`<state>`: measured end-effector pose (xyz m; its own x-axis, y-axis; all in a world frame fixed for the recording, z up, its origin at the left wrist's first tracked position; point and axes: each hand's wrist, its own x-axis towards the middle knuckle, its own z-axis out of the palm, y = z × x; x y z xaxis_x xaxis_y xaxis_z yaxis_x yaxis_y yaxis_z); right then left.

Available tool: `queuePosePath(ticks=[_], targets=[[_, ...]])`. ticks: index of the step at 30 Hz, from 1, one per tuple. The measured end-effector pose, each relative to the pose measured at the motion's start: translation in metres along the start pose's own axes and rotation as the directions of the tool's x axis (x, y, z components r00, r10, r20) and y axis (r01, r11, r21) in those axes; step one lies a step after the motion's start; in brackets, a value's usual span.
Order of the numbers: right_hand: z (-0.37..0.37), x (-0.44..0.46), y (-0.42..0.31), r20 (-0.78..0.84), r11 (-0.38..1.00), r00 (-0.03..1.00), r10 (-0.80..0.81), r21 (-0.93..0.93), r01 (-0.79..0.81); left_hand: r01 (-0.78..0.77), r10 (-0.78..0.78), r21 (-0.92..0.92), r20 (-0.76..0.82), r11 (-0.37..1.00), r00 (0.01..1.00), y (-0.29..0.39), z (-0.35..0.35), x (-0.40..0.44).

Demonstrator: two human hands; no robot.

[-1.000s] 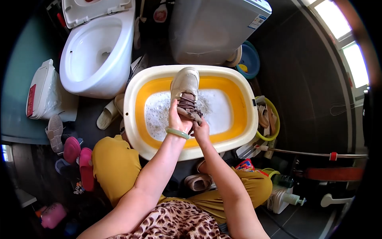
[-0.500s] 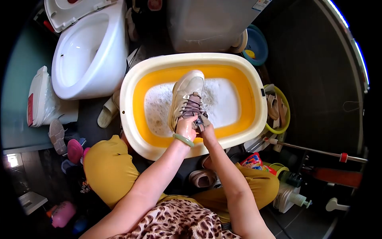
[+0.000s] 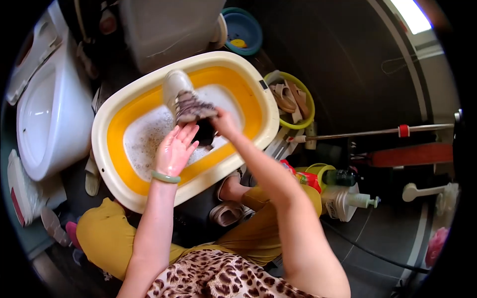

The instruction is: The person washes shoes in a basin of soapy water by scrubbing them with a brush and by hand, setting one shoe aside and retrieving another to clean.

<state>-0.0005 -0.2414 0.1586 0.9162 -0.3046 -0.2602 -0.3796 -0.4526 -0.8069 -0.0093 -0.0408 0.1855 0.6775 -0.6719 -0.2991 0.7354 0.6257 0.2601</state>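
Note:
A pale sneaker [image 3: 177, 89] with dark laces is held over a yellow and cream tub [image 3: 115, 131], its toe pointing away from me. Gripping the shoe near its ankle opening is my right hand [image 3: 224, 121], with the fingertips partly hidden. My left hand [image 3: 175, 153], with a green bangle at the wrist, lies palm up just below the shoe. Its fingers are spread and it holds nothing. White suds and cloudy water [image 3: 144, 141] fill the bottom of the tub.
A toilet [image 3: 54, 119] stands at left. Beyond the tub are a grey bin-like block [image 3: 169, 30] and a blue basin [image 3: 246, 30]. At right sit a green basket [image 3: 310, 107] of shoes, a metal pole [image 3: 357, 134], a pump bottle [image 3: 357, 200] and a white brush [image 3: 420, 192].
My view has turned to the right. My left hand has let go of the sneaker and opened palm up; my right hand keeps hold of the shoe, now tilted.

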Motion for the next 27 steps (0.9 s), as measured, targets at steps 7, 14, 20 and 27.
queuePosePath(ticks=[7, 14, 20, 27], targets=[[-0.247, 0.029, 0.002, -0.402, 0.979, 0.904, 0.143, -0.077, -0.189, -0.081, 0.092, 0.077, -0.147, 0.994, 0.985, 0.005, 0.017, -0.001], [-0.341, 0.064, 0.117, -0.637, 0.653, 0.769, 0.054, -0.560, -0.510, -0.040, 0.076, 0.118, -0.314, 0.992, 0.946, -0.002, -0.026, 0.004], [-0.295, 0.075, 0.176, -0.488, 0.673, 0.865, 0.118, -0.601, -0.431, -0.021, 0.063, 0.111, -0.391, 0.994, 0.918, 0.004, -0.048, -0.002], [-0.297, 0.060, 0.089, -0.146, 0.670, 0.988, -0.039, -0.737, -0.083, -0.031, 0.086, 0.219, -0.245, 0.975, 0.966, -0.010, -0.047, -0.003]])
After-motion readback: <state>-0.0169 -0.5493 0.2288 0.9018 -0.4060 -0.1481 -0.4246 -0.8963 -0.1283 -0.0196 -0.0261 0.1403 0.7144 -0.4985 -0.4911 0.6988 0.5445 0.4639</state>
